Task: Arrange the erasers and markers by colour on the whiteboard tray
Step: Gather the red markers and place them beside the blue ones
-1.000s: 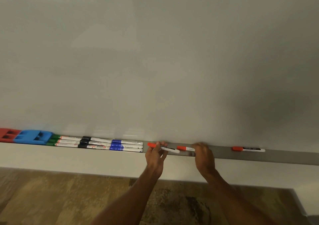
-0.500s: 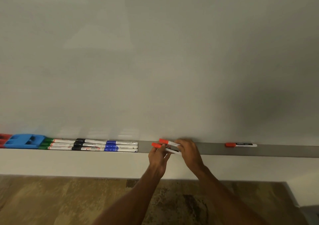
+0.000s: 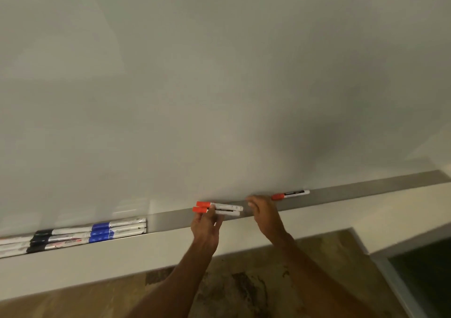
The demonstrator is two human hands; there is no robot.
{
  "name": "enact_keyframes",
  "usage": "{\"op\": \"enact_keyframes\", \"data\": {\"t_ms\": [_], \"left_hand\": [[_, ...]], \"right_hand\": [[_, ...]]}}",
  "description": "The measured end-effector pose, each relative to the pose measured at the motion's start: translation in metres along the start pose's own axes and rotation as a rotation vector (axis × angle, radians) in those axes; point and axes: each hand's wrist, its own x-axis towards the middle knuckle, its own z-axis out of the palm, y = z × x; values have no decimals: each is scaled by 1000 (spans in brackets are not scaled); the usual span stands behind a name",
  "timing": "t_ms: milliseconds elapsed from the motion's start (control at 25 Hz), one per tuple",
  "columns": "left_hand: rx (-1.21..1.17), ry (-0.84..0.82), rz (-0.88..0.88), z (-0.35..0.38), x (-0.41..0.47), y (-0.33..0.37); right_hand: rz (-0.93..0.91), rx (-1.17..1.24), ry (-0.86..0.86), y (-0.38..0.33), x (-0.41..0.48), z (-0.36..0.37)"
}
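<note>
A: What do you have nearest the camera?

B: I see patterned brown floor (image 3: 256, 293) at the bottom, and two bare forearms rising from it toward the whiteboard tray (image 3: 170, 219). A pale ledge (image 3: 97, 264) runs below the tray.

A: And the hands?

B: The left hand (image 3: 206, 227) is at the tray's near edge, its fingers closed around two red-capped markers (image 3: 217, 208). They lie side by side, touching, caps to the left, white barrels to the right. The right hand (image 3: 262, 211) is just right of those barrels. Its fingers are loose and extended at the tray, and I see nothing gripped in it. I cannot tell whether a fingertip touches the barrel ends.

A: Anything else in the tray?

B: A third red-capped marker (image 3: 290, 194) lies alone to the right of the right hand, near it, flat in the tray, cap to the left. Well to the left I see the blue-capped markers (image 3: 117, 228) stacked close together, and left of them the black-capped markers (image 3: 48, 238), end to end with the blue ones. More barrels run off the left edge; I cannot read their cap colours.

A: Beyond that?

B: Farther back, the blank whiteboard (image 3: 219, 86) fills the rest, with a soft shadow on its right part.
</note>
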Motion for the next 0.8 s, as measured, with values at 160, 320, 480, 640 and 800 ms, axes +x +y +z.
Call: {"op": "enact_keyframes", "data": {"t_ms": [160, 320, 480, 640, 800], "left_hand": [[36, -4, -28, 9, 8, -13], [50, -16, -34, 6, 14, -15], [65, -33, -34, 4, 17, -15], [63, -37, -36, 4, 16, -13], [68, -50, -35, 0, 14, -11]], "right_hand": [[73, -129, 171, 46, -2, -36], [77, -251, 96, 66, 0, -48], [-31, -283, 154, 73, 2, -42], [-53, -314, 138, 68, 11, -36], [112, -458, -70, 67, 13, -27]]}}
